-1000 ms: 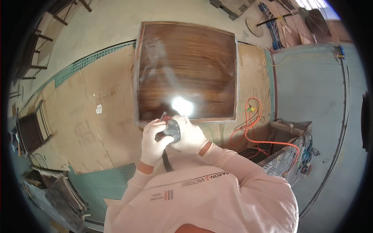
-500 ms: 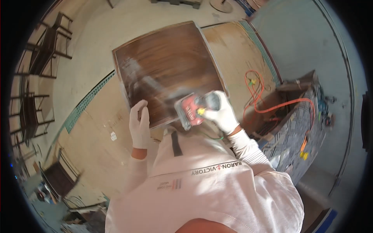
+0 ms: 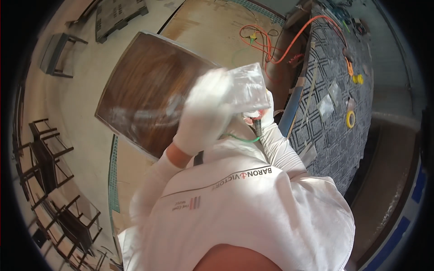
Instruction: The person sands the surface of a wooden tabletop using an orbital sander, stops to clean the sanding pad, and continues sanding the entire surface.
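Close in front of my body, my white-gloved right hand [image 3: 269,113] grips a red and black sheet sander. The sander's flat greyish sanding face [image 3: 251,86] is turned up toward me, hiding much of its body and of my right hand. My gloved left hand [image 3: 205,106], smeared by motion, is at the left edge of that face; its fingers cannot be made out. Beyond my hands lies a dark brown wooden panel [image 3: 144,86] with pale dust streaks. A thin green cord [image 3: 244,139] curves below the sander.
At the right stands a table covered in patterned grey cloth [image 3: 325,140], bearing a yellow tape roll [image 3: 350,119] and clear plastic bags [image 3: 325,106]. An orange cord [image 3: 289,56] loops near its far end. Dark metal frames [image 3: 45,167] line the left, below a dark pallet [image 3: 120,18].
The sander has been lifted off the panel and turned face up. My left hand has moved from the panel's near edge to the sander. My view has swung right.
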{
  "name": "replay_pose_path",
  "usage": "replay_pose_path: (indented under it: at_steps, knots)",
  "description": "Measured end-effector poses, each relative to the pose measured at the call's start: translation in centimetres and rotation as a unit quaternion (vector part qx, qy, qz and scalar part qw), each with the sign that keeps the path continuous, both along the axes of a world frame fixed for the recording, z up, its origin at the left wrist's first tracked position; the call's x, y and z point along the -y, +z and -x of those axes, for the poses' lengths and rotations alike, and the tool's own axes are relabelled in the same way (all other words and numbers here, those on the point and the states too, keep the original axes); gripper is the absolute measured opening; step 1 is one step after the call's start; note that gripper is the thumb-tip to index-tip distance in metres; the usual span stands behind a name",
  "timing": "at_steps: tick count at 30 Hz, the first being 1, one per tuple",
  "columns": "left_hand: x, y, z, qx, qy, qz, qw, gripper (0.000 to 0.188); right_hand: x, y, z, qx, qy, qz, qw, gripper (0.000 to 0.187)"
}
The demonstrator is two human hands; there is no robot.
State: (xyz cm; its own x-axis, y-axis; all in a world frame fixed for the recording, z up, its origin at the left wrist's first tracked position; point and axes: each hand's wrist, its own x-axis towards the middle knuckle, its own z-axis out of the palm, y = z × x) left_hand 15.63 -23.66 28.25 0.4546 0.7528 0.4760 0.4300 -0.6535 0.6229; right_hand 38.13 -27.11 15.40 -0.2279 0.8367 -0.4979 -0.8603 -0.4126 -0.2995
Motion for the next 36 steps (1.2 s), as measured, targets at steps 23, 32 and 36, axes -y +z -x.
replay_pose_path:
  at_steps: [23, 32, 36]
  knots:
    - [-7.4, -4.9, -21.2, -0.052, -0.158, 0.139, 0.976, 0.049, 6.9, -3.3, -14.8, 0.125, -0.324, 0.122, 0.930, 0.054]
    - [-4.0, -5.9, -25.7, -0.053, -0.494, 0.155, 0.854, 0.048, 12.8, -6.8, -17.1, -0.040, -0.442, -0.086, 0.892, 0.044]
    - [-3.2, -5.8, -26.9, -0.023, -0.600, 0.126, 0.789, 0.049, 15.1, -6.5, -15.5, -0.039, -0.531, -0.089, 0.842, 0.045]
